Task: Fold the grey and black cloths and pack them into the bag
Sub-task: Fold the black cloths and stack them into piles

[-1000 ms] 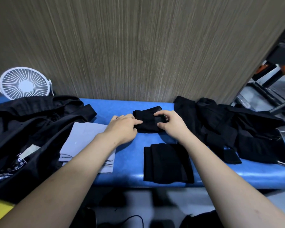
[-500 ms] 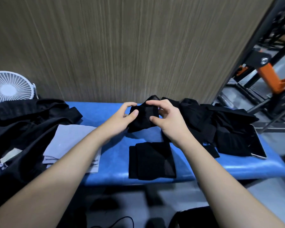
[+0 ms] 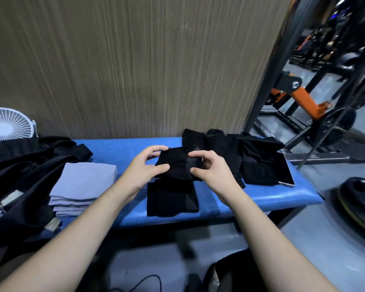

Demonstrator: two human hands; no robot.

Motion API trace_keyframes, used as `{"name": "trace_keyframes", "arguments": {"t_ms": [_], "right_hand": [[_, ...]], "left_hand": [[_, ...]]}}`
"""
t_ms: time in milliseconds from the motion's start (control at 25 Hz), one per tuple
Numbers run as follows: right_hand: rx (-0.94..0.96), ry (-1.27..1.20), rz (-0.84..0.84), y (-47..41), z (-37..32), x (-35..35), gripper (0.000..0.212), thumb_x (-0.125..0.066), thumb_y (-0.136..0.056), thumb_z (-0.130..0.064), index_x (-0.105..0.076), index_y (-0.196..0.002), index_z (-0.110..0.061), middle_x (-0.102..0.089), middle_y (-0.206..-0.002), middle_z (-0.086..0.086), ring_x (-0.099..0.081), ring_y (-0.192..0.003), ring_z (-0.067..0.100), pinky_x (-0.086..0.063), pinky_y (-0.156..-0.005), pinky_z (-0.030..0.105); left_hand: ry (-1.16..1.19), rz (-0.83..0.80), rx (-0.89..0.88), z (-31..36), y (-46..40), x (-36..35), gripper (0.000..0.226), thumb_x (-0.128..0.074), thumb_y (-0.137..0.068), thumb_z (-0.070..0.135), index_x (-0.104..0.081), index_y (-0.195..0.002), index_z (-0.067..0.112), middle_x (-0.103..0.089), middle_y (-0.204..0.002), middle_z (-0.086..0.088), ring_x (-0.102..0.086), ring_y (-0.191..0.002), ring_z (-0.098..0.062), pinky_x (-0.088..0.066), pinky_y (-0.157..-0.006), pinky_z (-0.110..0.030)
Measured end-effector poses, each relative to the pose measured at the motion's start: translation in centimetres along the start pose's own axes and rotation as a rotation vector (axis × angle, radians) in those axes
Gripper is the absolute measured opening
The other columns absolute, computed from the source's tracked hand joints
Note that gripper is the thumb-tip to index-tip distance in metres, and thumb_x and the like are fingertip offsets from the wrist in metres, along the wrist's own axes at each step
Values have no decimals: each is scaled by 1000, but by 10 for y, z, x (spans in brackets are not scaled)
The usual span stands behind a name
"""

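A small folded black cloth (image 3: 176,165) is held above the blue bench (image 3: 118,148). My left hand (image 3: 144,167) grips its left end, thumb under and fingers over. My right hand (image 3: 209,168) pinches its right end. Just below it a folded black cloth (image 3: 172,200) lies flat near the bench's front edge. A stack of folded grey cloths (image 3: 80,183) sits to the left. A pile of unfolded black cloths (image 3: 240,152) lies at the right. The black bag (image 3: 19,175) lies open at the far left.
A white fan (image 3: 7,125) stands behind the bag by the wood-grain wall. A tablet (image 3: 286,171) pokes out under the black pile at the right. Gym equipment with an orange arm (image 3: 303,98) and a weight plate (image 3: 358,199) stand on the floor to the right.
Both hands lifted the small black cloth off the bench and brought it nearer, over the folded black cloth. The camera has swung to the right.
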State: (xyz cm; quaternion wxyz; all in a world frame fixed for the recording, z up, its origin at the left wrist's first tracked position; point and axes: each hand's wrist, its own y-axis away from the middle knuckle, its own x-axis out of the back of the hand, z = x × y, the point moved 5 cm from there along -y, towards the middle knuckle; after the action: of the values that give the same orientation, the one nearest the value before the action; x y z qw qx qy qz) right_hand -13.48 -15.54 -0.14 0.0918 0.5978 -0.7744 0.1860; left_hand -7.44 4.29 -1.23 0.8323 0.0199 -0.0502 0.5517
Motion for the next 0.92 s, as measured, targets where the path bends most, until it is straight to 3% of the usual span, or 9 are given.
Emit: {"name": "trace_keyframes", "arguments": {"t_ms": [80, 160, 320, 440, 520, 680, 800, 920], "right_hand": [[-55, 14, -23, 10, 7, 3, 36, -75, -73, -12, -74, -100, -36, -55, -91, 8, -56, -76, 22, -56, -81, 41], [-80, 9, -32, 14, 11, 6, 31, -75, -73, -17, -75, -97, -37, -59, -96, 11, -62, -80, 28, -58, -81, 42], [-102, 239, -133, 21, 26, 5, 25, -74, -83, -13, -73, -105, -26, -58, -93, 9, -59, -68, 12, -53, -68, 27], [-141, 407, -337, 27, 38, -5, 29, -72, -85, -14, -69, -113, -22, -56, -72, -3, -49, -49, 1, -45, -59, 20], [-148, 416, -360, 27, 40, -6, 32, -72, -86, -15, -67, -116, -24, -53, -68, -10, -49, -47, 0, -44, -59, 17], [-116, 440, -407, 25, 35, -20, 41, -75, -84, -18, -63, -123, -23, -57, -84, -16, -53, -62, -4, -48, -74, 23], [-120, 460, -432, 21, 31, -39, 50, -79, -81, -20, -61, -127, -23, -56, -99, -4, -52, -70, 1, -43, -77, 22], [-84, 487, -444, 17, 24, -63, 58, -80, -80, -22, -57, -133, -22, -48, -113, 1, -52, -81, 7, -38, -79, 17]], "left_hand": [[-86, 64, -47, -1, 18, 0, 39, -73, -85, 7, -70, -110, 37, -54, -137, 15, -65, -78, -18, -51, -83, -32], [-206, 69, -94, -5, 28, -4, 32, -75, -85, 7, -72, -104, 33, -52, -136, 19, -56, -76, -15, -47, -81, -21], [-432, 72, -91, -22, 31, -13, 24, -74, -84, 9, -71, -97, 29, -53, -131, 12, -56, -85, -10, -47, -92, -25], [-728, 43, -25, -39, 30, -17, 20, -68, -88, 17, -70, -106, 24, -49, -129, 7, -57, -111, -14, -42, -100, -28], [-843, 37, 0, -43, 33, -16, 20, -65, -91, 25, -66, -111, 25, -46, -126, 9, -54, -118, -17, -40, -99, -28], [-949, 43, 14, -38, 40, -14, 28, -57, -95, 36, -61, -120, 23, -41, -138, 8, -52, -123, -19, -42, -96, -31], [-1218, 84, -13, -35, 44, -10, 38, -52, -97, 40, -61, -127, 18, -38, -149, 3, -46, -130, -25, -39, -104, -38], [-1486, 144, -198, -32, 45, -3, 30, -69, -83, 36, -72, -102, 13, -56, -131, -4, -47, -124, -29, -30, -99, -38]]}}
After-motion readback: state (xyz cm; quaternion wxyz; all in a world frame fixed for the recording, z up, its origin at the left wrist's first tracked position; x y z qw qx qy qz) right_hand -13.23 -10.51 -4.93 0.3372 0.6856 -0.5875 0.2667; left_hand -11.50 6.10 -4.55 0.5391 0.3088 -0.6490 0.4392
